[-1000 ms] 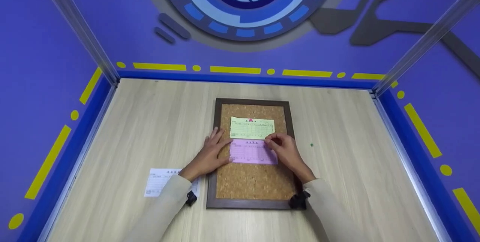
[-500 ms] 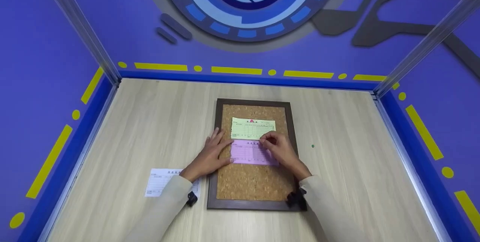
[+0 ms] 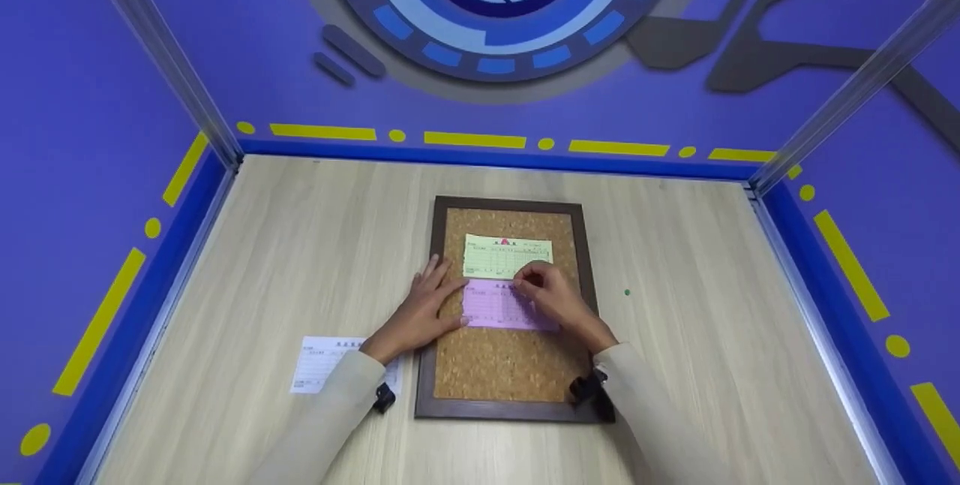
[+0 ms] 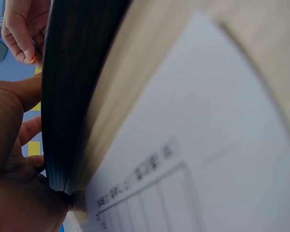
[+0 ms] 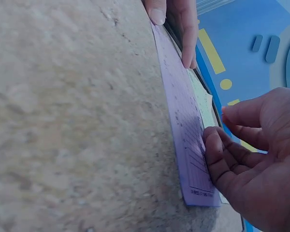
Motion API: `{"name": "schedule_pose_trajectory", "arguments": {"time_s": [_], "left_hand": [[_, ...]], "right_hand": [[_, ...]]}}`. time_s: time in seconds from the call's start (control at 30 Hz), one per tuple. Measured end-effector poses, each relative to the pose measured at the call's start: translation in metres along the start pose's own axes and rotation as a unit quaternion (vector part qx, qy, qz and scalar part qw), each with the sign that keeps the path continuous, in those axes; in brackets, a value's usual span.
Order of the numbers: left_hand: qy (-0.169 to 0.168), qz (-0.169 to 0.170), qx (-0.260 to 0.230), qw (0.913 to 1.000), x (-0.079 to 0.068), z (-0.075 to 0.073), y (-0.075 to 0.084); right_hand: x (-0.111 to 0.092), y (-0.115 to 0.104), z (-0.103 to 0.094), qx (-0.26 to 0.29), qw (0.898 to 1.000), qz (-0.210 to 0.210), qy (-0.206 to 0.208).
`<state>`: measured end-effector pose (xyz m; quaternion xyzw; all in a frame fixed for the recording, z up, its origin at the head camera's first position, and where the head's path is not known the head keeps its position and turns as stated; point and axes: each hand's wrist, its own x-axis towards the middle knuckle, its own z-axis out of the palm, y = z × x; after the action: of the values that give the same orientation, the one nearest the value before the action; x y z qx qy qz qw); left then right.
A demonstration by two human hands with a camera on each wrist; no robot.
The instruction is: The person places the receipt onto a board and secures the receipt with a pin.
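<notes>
A framed cork board [image 3: 510, 372] lies on the table and bears a yellow-green slip [image 3: 487, 263] above a pink slip [image 3: 487, 308]. A small red pushpin [image 3: 505, 242] sits at the top of the yellow-green slip. Resting on the board's left side, my left hand [image 3: 424, 316] has its fingers spread and touches the pink slip's left edge with thumb and index fingertip. My right hand [image 3: 553, 297] is over the pink slip's top edge, pinching a tiny orange pushpin [image 4: 35, 59], mostly hidden by the fingertips.
A white slip [image 3: 322, 365] lies left of the board, partly beneath the left forearm. Right of the board is a small green pushpin [image 3: 627, 292] on the wooden table [image 3: 690, 365]. Blue panels [image 3: 480, 109] wall the table in at the back and sides.
My right hand has shifted left along the pink slip's top edge, towards the slip's middle. The left hand has kept its place on the board.
</notes>
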<state>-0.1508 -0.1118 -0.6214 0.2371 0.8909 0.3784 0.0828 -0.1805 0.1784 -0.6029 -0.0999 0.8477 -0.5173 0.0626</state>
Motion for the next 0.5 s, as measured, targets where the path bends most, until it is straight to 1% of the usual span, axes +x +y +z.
{"name": "schedule_pose_trajectory", "arguments": {"time_s": [0.13, 0.3, 0.5], "left_hand": [[0.001, 0.003, -0.001, 1.0000, 0.000, 0.000, 0.000], [0.006, 0.006, -0.006, 0.9999, 0.001, 0.000, 0.000], [-0.002, -0.005, -0.001, 1.0000, 0.002, 0.001, -0.001]], "right_hand": [[0.003, -0.001, 0.000, -0.006, 1.000, -0.003, -0.020], [0.008, -0.002, -0.001, -0.035, 0.999, -0.004, -0.033], [0.015, -0.004, -0.004, -0.055, 0.997, -0.015, -0.057]]}}
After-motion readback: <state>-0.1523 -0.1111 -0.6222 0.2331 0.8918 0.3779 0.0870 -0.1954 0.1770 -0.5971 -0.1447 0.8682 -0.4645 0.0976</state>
